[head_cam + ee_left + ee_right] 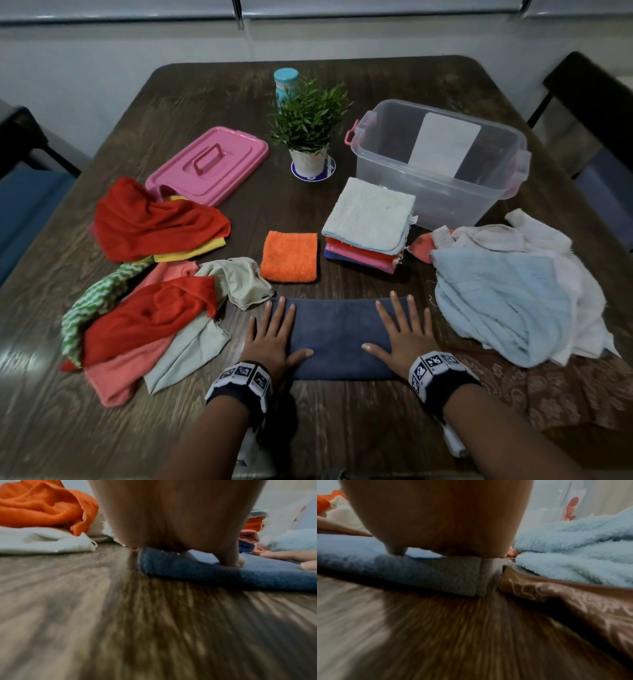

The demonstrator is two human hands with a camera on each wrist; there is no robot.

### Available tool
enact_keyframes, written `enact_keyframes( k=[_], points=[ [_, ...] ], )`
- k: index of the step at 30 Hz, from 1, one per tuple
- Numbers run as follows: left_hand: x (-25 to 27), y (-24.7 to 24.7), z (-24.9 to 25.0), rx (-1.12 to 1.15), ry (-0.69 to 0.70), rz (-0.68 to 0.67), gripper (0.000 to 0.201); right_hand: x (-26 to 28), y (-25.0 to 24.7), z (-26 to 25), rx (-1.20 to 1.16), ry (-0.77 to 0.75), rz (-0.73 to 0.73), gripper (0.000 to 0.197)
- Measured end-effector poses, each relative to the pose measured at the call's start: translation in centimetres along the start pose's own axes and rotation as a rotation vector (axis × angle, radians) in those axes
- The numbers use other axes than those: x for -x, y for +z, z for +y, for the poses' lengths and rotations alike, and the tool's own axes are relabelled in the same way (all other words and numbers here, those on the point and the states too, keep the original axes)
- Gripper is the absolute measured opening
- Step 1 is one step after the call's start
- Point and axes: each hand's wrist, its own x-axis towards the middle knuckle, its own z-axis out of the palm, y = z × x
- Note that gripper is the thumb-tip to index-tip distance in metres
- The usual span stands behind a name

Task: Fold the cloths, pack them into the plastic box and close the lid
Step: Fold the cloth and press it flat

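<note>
A dark blue cloth (337, 337) lies folded into a long strip near the table's front edge. My left hand (274, 334) presses flat on its left end, fingers straight and spread. My right hand (400, 330) presses flat on its right end the same way. In the left wrist view the blue cloth (223, 574) lies under my palm; in the right wrist view its folded corner (453, 577) shows. The clear plastic box (442, 161) stands open at the back right. Its pink lid (209, 164) lies at the back left. A stack of folded cloths (368, 222) sits before the box.
A folded orange cloth (289, 256) lies mid-table. Loose red, yellow, green and beige cloths (154, 274) are heaped on the left; light blue and white ones (513, 291) on the right, over a brown patterned cloth (565, 387). A potted plant (308, 126) and teal bottle (285, 84) stand behind.
</note>
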Motion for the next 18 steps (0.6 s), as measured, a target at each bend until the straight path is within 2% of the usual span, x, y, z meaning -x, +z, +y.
enact_keyframes(
  k=[1, 2, 5, 8, 10, 13, 14, 16, 18],
  points=[
    [0.0, -0.4, -0.1, -0.004, -0.001, -0.003, 0.120, 0.0, -0.7, -0.1, 0.010, -0.022, -0.021, 0.111],
    [-0.1, -0.6, -0.4, -0.004, -0.008, -0.005, 0.120, 0.1, -1.0, -0.3, 0.056, -0.034, 0.021, 0.108],
    [-0.6, -1.1, -1.0, -0.034, -0.013, -0.031, 0.120, 0.2, -0.4, -0.3, 0.103, -0.025, -0.034, 0.097],
    [-1.1, -1.7, -1.2, -0.072, -0.010, -0.082, 0.124, 0.5, -0.4, -0.3, 0.096, -0.048, 0.024, 0.112],
    [-1.1, -1.9, -1.1, -0.072, -0.032, -0.070, 0.124, 0.4, -0.4, -0.2, 0.058, -0.045, -0.024, 0.117],
    [-0.6, -2.3, -1.0, 0.017, -0.106, 0.201, 0.099, 0.1, -1.5, -0.9, 0.105, -0.075, 0.032, 0.111],
    [-0.3, -2.4, -1.1, 0.044, -0.162, 0.258, 0.090, 0.3, -1.5, -1.2, 0.108, -0.065, 0.013, 0.103],
    [0.2, -2.5, -1.6, 0.079, -0.277, 0.277, 0.077, 0.4, -0.8, -1.9, 0.040, -0.050, -0.034, 0.086],
    [0.5, -2.4, -1.9, 0.134, -0.330, 0.233, 0.070, 0.5, -0.1, -2.7, -0.023, -0.030, -0.042, 0.085]
  ],
)
